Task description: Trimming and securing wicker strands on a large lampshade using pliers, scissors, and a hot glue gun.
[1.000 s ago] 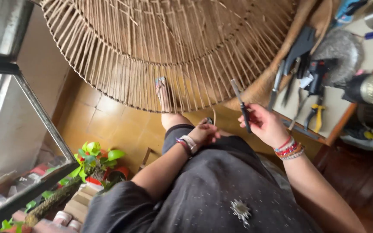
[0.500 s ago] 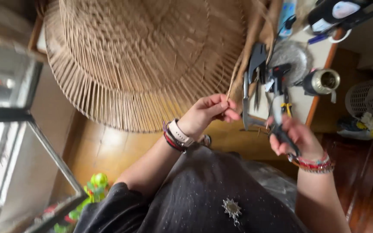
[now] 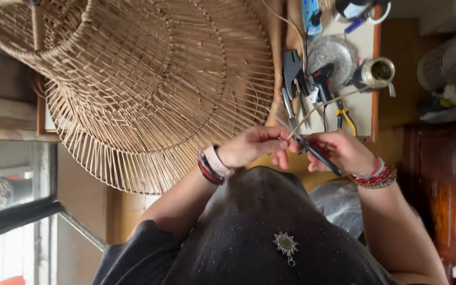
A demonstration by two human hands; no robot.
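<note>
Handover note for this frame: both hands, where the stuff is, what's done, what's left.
Left hand: pinching a thin cane strand at its near end.
Right hand: gripping a dark-handled knife, blade at the strand's end.
Wicker basket frame: ahead-left, weave partly filled, outer spokes bare.
Pliers, cutters and a tape roll lie on the side table.
Done: inner weave. Left: outer spokes unwoven.

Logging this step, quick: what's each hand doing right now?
Left hand: fingers pinched on a thin cane strip.
Right hand: closed on a dark tool.
</note>
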